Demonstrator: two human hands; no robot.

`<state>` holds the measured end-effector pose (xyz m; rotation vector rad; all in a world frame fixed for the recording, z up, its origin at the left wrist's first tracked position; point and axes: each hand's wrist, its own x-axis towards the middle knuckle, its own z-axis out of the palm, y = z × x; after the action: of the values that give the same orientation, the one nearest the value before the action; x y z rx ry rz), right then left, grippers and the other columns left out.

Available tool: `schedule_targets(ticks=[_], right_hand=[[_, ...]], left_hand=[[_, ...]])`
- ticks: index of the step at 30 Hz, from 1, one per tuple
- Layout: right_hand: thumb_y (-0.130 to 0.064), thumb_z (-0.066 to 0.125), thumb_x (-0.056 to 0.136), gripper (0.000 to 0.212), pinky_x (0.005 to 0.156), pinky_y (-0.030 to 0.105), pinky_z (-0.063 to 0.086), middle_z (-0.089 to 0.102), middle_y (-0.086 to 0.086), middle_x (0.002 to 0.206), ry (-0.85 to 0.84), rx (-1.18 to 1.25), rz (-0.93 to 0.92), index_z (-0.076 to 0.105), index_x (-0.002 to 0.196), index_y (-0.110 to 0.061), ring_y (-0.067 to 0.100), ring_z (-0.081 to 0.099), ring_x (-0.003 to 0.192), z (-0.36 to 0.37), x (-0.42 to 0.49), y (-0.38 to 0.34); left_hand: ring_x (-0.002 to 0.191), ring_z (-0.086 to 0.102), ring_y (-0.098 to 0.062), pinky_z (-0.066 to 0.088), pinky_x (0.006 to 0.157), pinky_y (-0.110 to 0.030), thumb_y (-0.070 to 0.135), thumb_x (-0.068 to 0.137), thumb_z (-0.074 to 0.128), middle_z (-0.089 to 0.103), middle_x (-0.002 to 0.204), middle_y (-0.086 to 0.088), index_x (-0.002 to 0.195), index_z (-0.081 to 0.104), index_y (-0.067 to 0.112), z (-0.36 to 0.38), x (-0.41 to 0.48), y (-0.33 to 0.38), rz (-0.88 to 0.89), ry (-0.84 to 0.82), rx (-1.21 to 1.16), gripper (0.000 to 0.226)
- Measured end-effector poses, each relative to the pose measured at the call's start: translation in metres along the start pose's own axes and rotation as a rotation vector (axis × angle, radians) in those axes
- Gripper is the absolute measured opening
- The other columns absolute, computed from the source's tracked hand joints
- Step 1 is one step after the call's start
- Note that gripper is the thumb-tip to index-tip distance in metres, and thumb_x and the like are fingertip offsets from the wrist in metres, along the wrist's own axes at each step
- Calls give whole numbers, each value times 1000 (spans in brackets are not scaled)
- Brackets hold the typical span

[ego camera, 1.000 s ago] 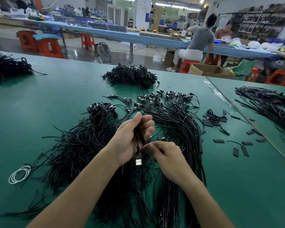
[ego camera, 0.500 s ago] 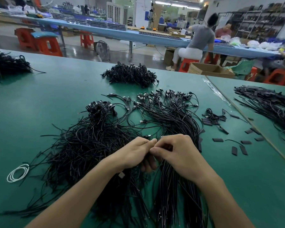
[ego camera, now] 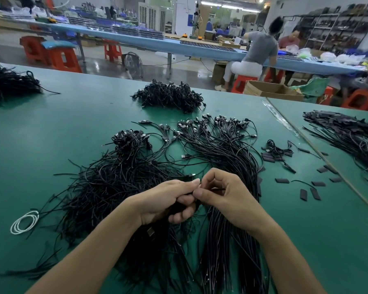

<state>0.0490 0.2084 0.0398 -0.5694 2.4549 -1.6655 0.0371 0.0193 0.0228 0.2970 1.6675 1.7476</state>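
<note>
My left hand (ego camera: 168,200) grips a small bunch of thin black cables (ego camera: 180,205), and a USB plug (ego camera: 150,231) hangs below its wrist. My right hand (ego camera: 227,198) pinches the end of one black cable right against the left fingertips. Both hands hover over the green table (ego camera: 40,145), between a tangled pile of black cables (ego camera: 106,187) on the left and a straighter fan of USB cables (ego camera: 221,149) on the right. What the fingertips hold between them is too small to make out.
Another heap of black cables (ego camera: 170,96) lies farther back, one more heap (ego camera: 9,83) lies far left, and a bundle (ego camera: 348,132) sits on the adjoining table. Short black sleeves (ego camera: 306,193) are scattered at right. A white coil (ego camera: 25,222) lies at left. People sit at a blue bench behind.
My left hand has dropped from its raised position down to the table, and the plug now hangs below its wrist. My right hand has moved up against its fingertips.
</note>
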Motion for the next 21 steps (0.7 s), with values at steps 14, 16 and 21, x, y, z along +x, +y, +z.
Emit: schedule_targets(ticks=[14, 16, 21], right_hand=[[-14, 75, 87, 23, 59, 11, 44, 62, -10, 70, 227, -284, -163, 56, 77, -23, 4, 60, 68, 21, 0, -3], [-14, 75, 86, 22, 59, 10, 42, 62, -11, 69, 250, -281, -199, 57, 78, -21, 5, 60, 67, 20, 2, -5], [-17, 77, 85, 19, 58, 11, 45, 67, -9, 72, 263, -201, -187, 62, 77, -25, 7, 63, 58, 16, 11, -7]], left_hand=[[73, 68, -22, 59, 69, -42, 38, 95, 39, 67, 80, -9, 82, 75, 18, 13, 12, -10, -8, 90, -299, 43], [80, 72, -27, 59, 59, -37, 51, 96, 32, 73, 91, -11, 97, 76, 20, 13, 9, -9, -30, -5, -249, 54], [31, 39, -10, 25, 30, -11, 64, 97, 38, 57, 55, -6, 68, 70, 16, 10, 13, -10, 17, 230, -175, 64]])
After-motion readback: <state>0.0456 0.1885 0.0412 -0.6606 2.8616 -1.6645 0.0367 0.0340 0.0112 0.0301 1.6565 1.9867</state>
